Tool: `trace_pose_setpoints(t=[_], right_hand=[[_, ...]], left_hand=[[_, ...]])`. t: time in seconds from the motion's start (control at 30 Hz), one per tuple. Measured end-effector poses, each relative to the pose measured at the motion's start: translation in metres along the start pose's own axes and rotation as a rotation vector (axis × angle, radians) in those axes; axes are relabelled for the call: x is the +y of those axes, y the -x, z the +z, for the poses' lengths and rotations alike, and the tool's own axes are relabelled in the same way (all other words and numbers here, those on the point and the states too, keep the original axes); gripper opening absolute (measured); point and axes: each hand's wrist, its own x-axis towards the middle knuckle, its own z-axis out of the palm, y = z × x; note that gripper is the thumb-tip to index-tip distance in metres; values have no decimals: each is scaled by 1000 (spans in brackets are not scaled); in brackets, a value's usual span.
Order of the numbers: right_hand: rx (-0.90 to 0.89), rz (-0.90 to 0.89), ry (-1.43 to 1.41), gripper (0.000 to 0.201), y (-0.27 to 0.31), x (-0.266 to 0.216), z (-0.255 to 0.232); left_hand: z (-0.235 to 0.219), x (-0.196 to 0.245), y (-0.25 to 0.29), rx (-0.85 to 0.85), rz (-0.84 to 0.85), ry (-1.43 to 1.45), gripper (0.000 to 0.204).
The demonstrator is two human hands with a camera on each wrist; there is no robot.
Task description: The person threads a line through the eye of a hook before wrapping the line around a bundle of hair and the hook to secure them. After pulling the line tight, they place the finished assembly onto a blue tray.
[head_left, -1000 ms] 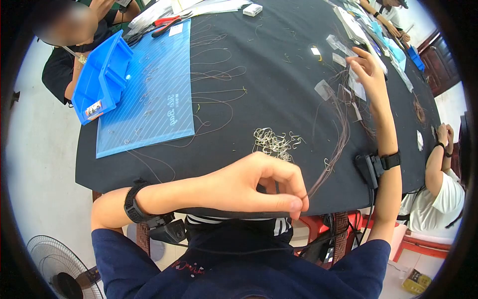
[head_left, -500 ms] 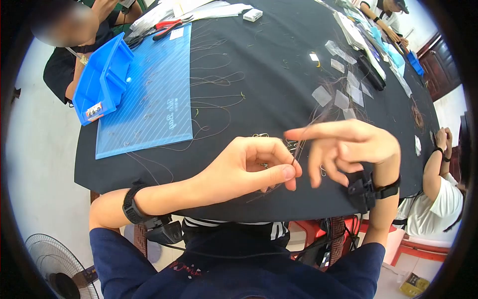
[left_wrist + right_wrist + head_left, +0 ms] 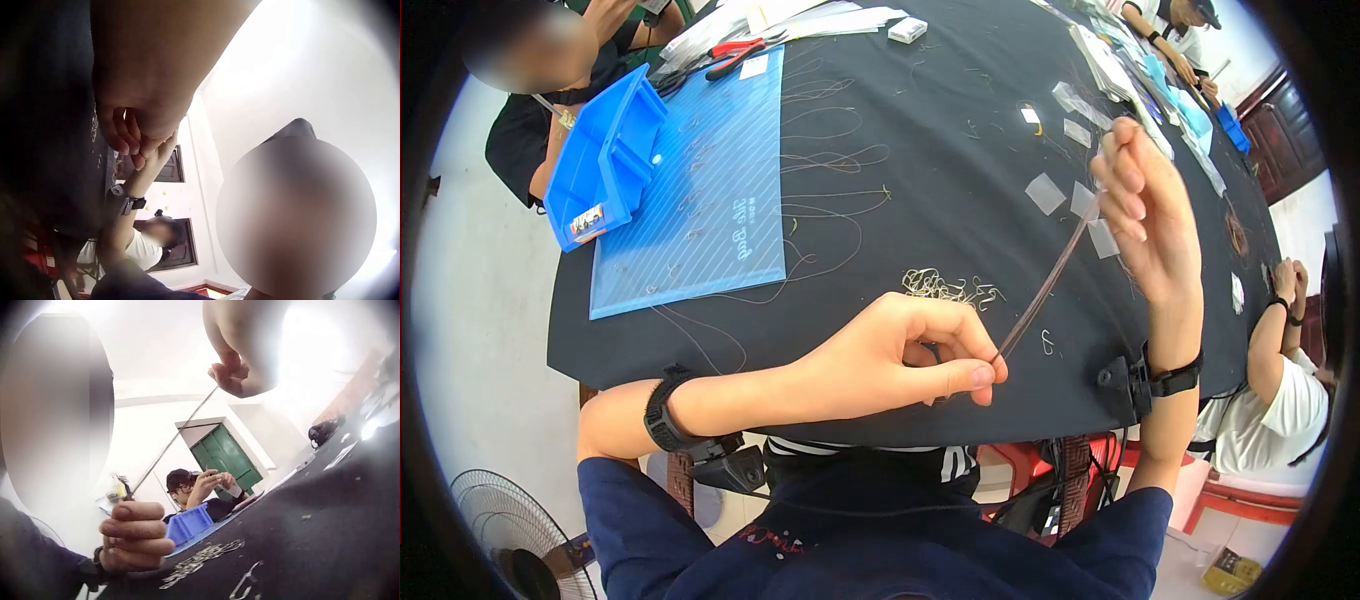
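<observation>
A bundle of thin brown lines runs taut and slanting between both hands. My left hand pinches its lower end between thumb and forefinger, close over the near part of the table. Higher up and to the right, my right hand grips the bundle with curled fingers; in the right wrist view the lines rise to that hand's fingertips. Just beyond the left hand lies a pile of metal fish hooks. One loose hook lies below the stretched lines.
On the left lies a blue striped folder with looped lines along its edge, a blue bin and red-handled pliers. Small clear plastic pieces lie near the right hand. Other people sit around the black-covered table.
My right hand came in from the far right to the left hand, then moved back up and right along the lines, which are now drawn straight. The left hand rose slightly.
</observation>
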Motion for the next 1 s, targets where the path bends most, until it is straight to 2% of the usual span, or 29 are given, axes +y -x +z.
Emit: trace_pose_setpoints(t=[0.1,0.23,0.27,0.3,0.37,0.43,0.47,0.53,0.6,0.63,0.7,0.73,0.77,0.8,0.83,0.9,0.97,1.0], right_hand=[[162,-263,333,28,3,-8,3],[14,-680,361,31,14,-37,-6],[105,-778,424,31,18,-45,-11],[118,-833,425,31,23,-55,-14],[148,-943,431,31,32,-74,-21],[469,-1188,543,34,37,-83,-16],[563,-1185,620,32,41,-93,-8],[693,-1282,702,27,48,-117,-5],[797,-1347,851,26,44,-133,-11],[852,-1312,980,25,35,-138,-24],[902,-1038,1365,24,-4,-134,-67],[814,-792,1573,24,-28,-125,-96],[627,-508,1710,23,-54,-112,-139],[294,-280,1515,23,-80,-84,-151],[281,289,1237,24,-83,-69,-162],[315,365,1548,24,-101,-28,-200],[340,536,1494,25,-100,-23,-176],[329,532,1461,24,-98,-25,-178]], left_hand=[[-1,-1,-1,10,11,6,14],[1,-3,-1,-39,59,-30,12],[2,-5,0,-65,79,-45,12],[3,-8,-1,-94,113,-82,11],[5,-4,1,-219,66,-191,14],[8,-13,2,-278,134,-253,16],[9,-14,3,-312,151,-276,16],[11,-20,4,-376,212,-302,15],[10,-19,3,-419,171,-355,13],[10,-18,3,-446,149,-382,13],[10,-16,2,-448,149,-400,11],[10,-17,1,-452,142,-408,11],[10,-18,1,-454,135,-415,10],[11,-20,1,-454,138,-414,10],[11,-21,1,-452,140,-414,10],[10,-23,1,-452,144,-413,10],[10,-25,2,-451,140,-401,10],[10,-25,2,-449,145,-409,10]])
